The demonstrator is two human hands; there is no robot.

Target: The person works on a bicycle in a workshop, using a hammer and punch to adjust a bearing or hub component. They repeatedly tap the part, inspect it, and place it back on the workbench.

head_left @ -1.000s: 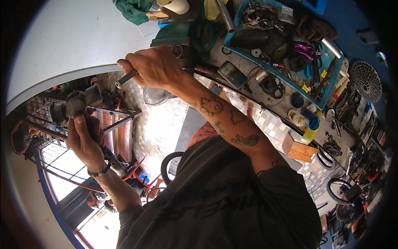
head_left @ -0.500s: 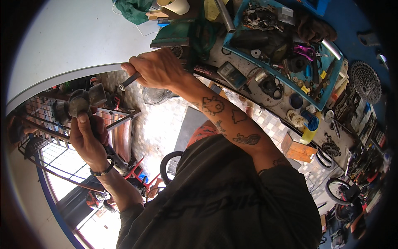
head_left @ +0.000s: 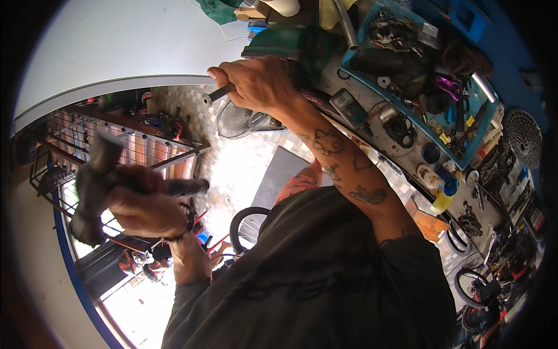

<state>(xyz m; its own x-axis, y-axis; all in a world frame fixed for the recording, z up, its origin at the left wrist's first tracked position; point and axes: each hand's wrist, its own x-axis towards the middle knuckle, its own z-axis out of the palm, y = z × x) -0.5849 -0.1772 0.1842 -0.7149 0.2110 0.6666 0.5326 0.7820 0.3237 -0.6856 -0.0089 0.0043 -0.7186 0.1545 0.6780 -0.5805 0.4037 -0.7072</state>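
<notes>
My left hand [head_left: 148,212] grips a dark two-faced mallet [head_left: 87,195] out at the left. Both are smeared by motion, and the handle end sticks out to the right of my fist. Farther up, my right hand [head_left: 256,84] is closed around a short metal rod [head_left: 217,95] whose round end, with a hole in its middle, points left toward the mallet. This hand is right in front of a green bench vise [head_left: 279,43]. It covers the jaws, so I cannot tell what they clamp or whether the rod touches them.
A workbench on the right carries a blue tray [head_left: 401,110] of bike parts, a grey meter [head_left: 350,107] and a yellow-and-blue bottle [head_left: 446,192]. A white panel [head_left: 128,52] fills the upper left. A fan [head_left: 238,119] stands below the vise, a bicycle wheel [head_left: 247,227] beside me.
My left hand has turned and swung the mallet lower; its handle now points right instead of down. My right hand keeps its grip on the rod. The whole view has shifted slightly.
</notes>
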